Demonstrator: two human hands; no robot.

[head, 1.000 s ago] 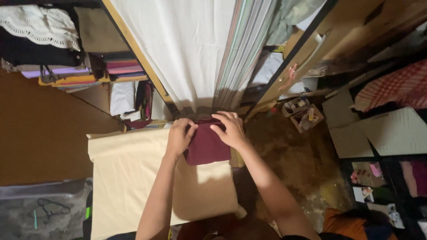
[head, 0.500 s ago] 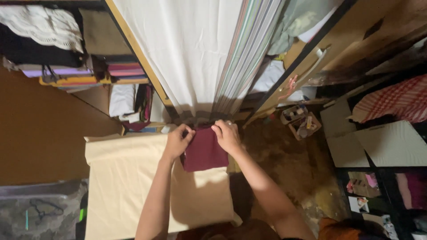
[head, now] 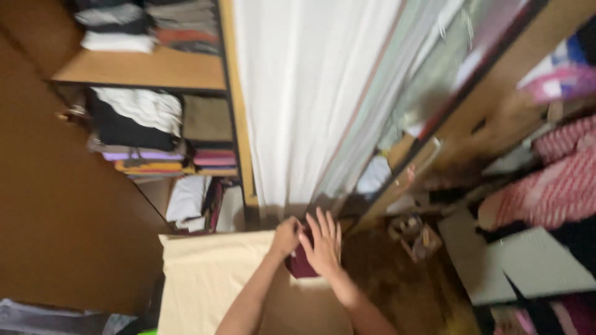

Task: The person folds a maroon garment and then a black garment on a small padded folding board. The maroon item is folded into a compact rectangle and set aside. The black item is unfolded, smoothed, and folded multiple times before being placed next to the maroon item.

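A folded maroon cloth (head: 300,265) is held between my two hands at the far edge of a cream-covered surface (head: 205,279). My left hand (head: 286,236) grips the cloth's left side with curled fingers. My right hand (head: 323,243) lies flat over the cloth, fingers spread and pointing toward the hanging white curtain (head: 298,93). Most of the cloth is hidden under the right hand. The view is blurred.
Wooden shelves (head: 149,74) at left hold stacks of folded clothes (head: 149,133). A dark-framed wooden door (head: 434,149) stands right of the curtain. A small box of items (head: 415,234) sits on the brown floor. Red-and-white checked fabric (head: 552,186) and cardboard sheets (head: 528,260) are at right.
The camera has tilted up, showing more shelves. The cloth looks smaller and more bunched; my right hand now covers it flat and my left hand has closed on its edge.
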